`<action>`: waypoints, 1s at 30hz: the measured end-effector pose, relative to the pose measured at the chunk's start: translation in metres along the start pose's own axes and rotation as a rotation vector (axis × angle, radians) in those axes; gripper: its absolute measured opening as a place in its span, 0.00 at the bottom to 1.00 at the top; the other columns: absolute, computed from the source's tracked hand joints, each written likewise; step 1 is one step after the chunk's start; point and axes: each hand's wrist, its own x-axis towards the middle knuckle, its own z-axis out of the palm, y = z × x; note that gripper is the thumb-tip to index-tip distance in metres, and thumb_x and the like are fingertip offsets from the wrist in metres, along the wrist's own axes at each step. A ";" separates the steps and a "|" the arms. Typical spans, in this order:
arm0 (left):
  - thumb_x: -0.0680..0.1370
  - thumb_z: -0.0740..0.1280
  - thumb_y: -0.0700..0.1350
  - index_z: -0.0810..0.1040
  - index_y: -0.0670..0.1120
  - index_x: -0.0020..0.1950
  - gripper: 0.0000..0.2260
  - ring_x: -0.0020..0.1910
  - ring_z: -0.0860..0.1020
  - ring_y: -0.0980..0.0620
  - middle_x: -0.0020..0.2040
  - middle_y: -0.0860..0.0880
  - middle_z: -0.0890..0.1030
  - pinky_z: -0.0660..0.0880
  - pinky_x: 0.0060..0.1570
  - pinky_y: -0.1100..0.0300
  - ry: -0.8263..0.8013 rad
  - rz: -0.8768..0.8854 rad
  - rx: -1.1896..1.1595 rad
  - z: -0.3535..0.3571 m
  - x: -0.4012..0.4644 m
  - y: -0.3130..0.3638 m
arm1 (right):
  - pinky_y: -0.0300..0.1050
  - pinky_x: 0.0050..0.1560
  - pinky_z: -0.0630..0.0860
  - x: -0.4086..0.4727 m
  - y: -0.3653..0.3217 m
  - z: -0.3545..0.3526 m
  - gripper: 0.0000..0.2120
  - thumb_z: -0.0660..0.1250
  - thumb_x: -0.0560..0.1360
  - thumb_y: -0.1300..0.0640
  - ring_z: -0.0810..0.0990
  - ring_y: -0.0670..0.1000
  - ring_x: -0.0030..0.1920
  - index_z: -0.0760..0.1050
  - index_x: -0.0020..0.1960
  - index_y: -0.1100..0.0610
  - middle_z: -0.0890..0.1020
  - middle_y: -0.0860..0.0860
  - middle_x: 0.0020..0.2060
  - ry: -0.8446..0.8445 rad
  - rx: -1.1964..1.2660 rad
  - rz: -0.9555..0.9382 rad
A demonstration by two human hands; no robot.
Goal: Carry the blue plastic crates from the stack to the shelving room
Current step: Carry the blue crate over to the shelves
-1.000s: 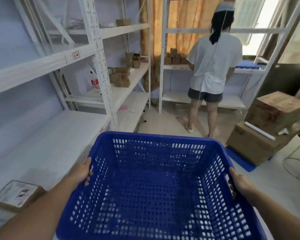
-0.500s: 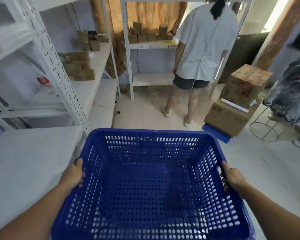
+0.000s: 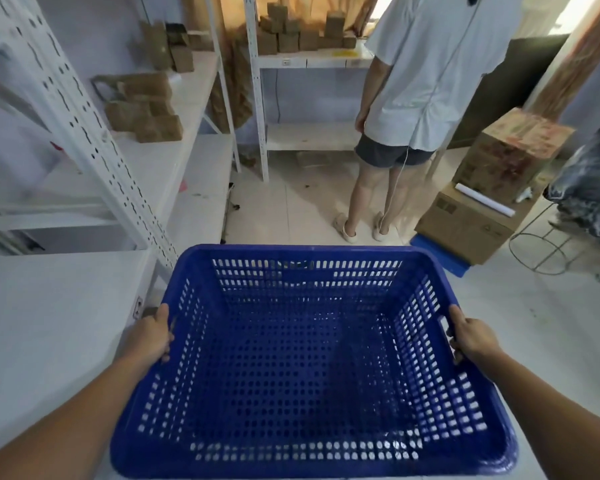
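A: Entry, carry step. The empty blue perforated plastic crate is held out in front of the carrier, level, off any surface. Left hand clamps the crate's left rim, fingers curled over the edge. Right hand holds the right rim at the handle slot, fingers wrapped round it. Both are grasping the crate.

B: Position relative to the crate?

A: The white perforated steel shelving upright stands just beyond the crate's far-left corner. A second person in a white T-shirt and dark shorts stands beyond the far rim, back turned, well apart. A stack of brown cardboard cartons sits beyond the far-right corner, on a blue pallet board. A wire ring stand is further right of that.

B: Risks?

A: Judgement only. The crate's far-left corner could clip the upright if the carrier veers left; the passage looks narrow. The person ahead cannot see the crate coming, so a step backward would meet the far rim. The pallet board juts into the walkway and could catch a foot, since the crate hides the floor near the carrier's feet.

B: Progress?

A: Already among shelving; set-down not yet done.
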 end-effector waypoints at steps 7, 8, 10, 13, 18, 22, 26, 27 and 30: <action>0.83 0.45 0.61 0.77 0.38 0.39 0.33 0.29 0.78 0.43 0.31 0.40 0.80 0.70 0.34 0.53 0.016 0.022 0.041 0.007 0.018 0.015 | 0.51 0.46 0.76 0.031 -0.025 0.000 0.36 0.49 0.82 0.37 0.82 0.62 0.29 0.78 0.38 0.66 0.83 0.63 0.28 -0.007 -0.021 -0.009; 0.83 0.45 0.61 0.77 0.38 0.40 0.33 0.29 0.78 0.43 0.32 0.40 0.80 0.70 0.33 0.53 0.021 0.018 0.039 0.008 0.020 0.016 | 0.52 0.46 0.76 0.035 -0.027 0.000 0.36 0.49 0.82 0.37 0.83 0.62 0.30 0.78 0.38 0.66 0.83 0.63 0.28 -0.006 -0.019 -0.012; 0.84 0.45 0.61 0.77 0.38 0.40 0.33 0.29 0.78 0.42 0.32 0.40 0.80 0.71 0.33 0.53 0.027 0.012 0.030 0.009 0.025 0.019 | 0.52 0.47 0.76 0.041 -0.033 0.000 0.36 0.49 0.82 0.37 0.83 0.62 0.31 0.78 0.39 0.66 0.83 0.63 0.27 -0.014 -0.024 -0.013; 0.83 0.47 0.62 0.77 0.37 0.41 0.33 0.28 0.77 0.43 0.32 0.40 0.80 0.74 0.35 0.52 0.024 -0.002 -0.017 0.008 0.032 0.026 | 0.53 0.49 0.76 0.049 -0.041 0.002 0.37 0.49 0.82 0.37 0.83 0.62 0.31 0.78 0.38 0.66 0.82 0.62 0.25 -0.012 -0.034 -0.022; 0.84 0.47 0.60 0.76 0.37 0.39 0.32 0.29 0.75 0.43 0.32 0.40 0.78 0.71 0.32 0.54 0.042 0.005 -0.028 0.013 0.043 0.035 | 0.55 0.51 0.77 0.062 -0.049 0.005 0.37 0.48 0.82 0.36 0.83 0.62 0.32 0.78 0.38 0.66 0.83 0.62 0.26 0.001 -0.051 -0.017; 0.84 0.47 0.59 0.76 0.37 0.38 0.32 0.28 0.75 0.43 0.31 0.40 0.78 0.70 0.32 0.54 0.060 0.028 -0.010 0.016 0.044 0.034 | 0.55 0.50 0.77 0.064 -0.045 0.007 0.37 0.48 0.82 0.37 0.83 0.62 0.30 0.78 0.38 0.66 0.83 0.63 0.27 0.012 -0.052 -0.029; 0.84 0.46 0.60 0.77 0.37 0.38 0.33 0.29 0.77 0.41 0.33 0.38 0.80 0.70 0.31 0.54 0.075 0.035 0.010 0.016 0.046 0.035 | 0.56 0.51 0.78 0.062 -0.045 0.009 0.37 0.48 0.81 0.36 0.83 0.62 0.31 0.78 0.40 0.65 0.83 0.62 0.27 0.016 -0.040 -0.019; 0.84 0.46 0.60 0.77 0.36 0.39 0.33 0.29 0.78 0.41 0.34 0.38 0.80 0.70 0.31 0.55 0.078 0.040 0.016 0.017 0.047 0.035 | 0.56 0.52 0.78 0.061 -0.045 0.010 0.37 0.48 0.81 0.36 0.83 0.62 0.32 0.78 0.40 0.65 0.83 0.62 0.27 0.018 -0.034 -0.012; 0.84 0.46 0.59 0.77 0.35 0.40 0.33 0.29 0.78 0.41 0.34 0.37 0.80 0.70 0.31 0.54 0.088 0.054 0.022 0.017 0.045 0.033 | 0.56 0.52 0.78 0.057 -0.045 0.011 0.36 0.47 0.81 0.36 0.83 0.62 0.33 0.78 0.41 0.65 0.83 0.62 0.27 0.024 -0.033 0.001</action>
